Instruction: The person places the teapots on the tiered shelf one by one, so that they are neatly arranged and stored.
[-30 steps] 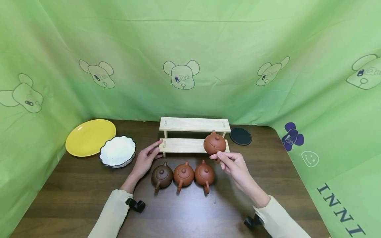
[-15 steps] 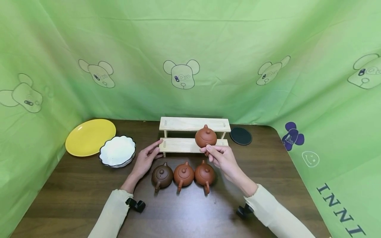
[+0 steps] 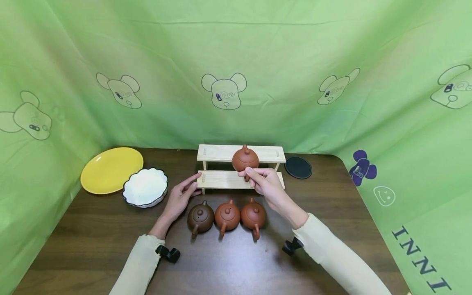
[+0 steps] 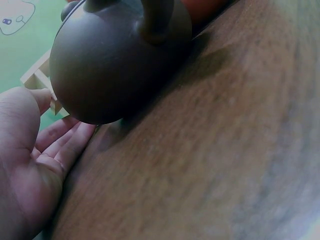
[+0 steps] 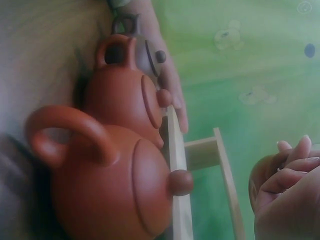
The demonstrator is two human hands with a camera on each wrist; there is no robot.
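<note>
My right hand (image 3: 269, 184) pinches the handle of a reddish-brown teapot (image 3: 245, 159) and holds it up, spout away from me. In the head view this teapot overlaps the upper board of a two-tier wooden shelf (image 3: 217, 180); whether it touches the board cannot be told. My left hand (image 3: 180, 200) touches the left end of the lower board, its fingers fairly straight. In front of the shelf stand a dark brown teapot (image 3: 200, 219), an orange-brown teapot (image 3: 227, 217) and a reddish teapot (image 3: 253, 216). The dark one partly hides the left fingers in the left wrist view (image 4: 70, 145).
On the left lie a yellow plate (image 3: 110, 170) and a white scalloped bowl (image 3: 145, 187) with a dark rim. A round black coaster (image 3: 298, 168) is right of the shelf. Green printed cloth (image 3: 228, 49) hangs behind and beside the brown table (image 3: 313, 205).
The right hand has carried the teapot leftward and away from me, from over the lower board's right part to in front of the upper board. The left hand stays in place.
</note>
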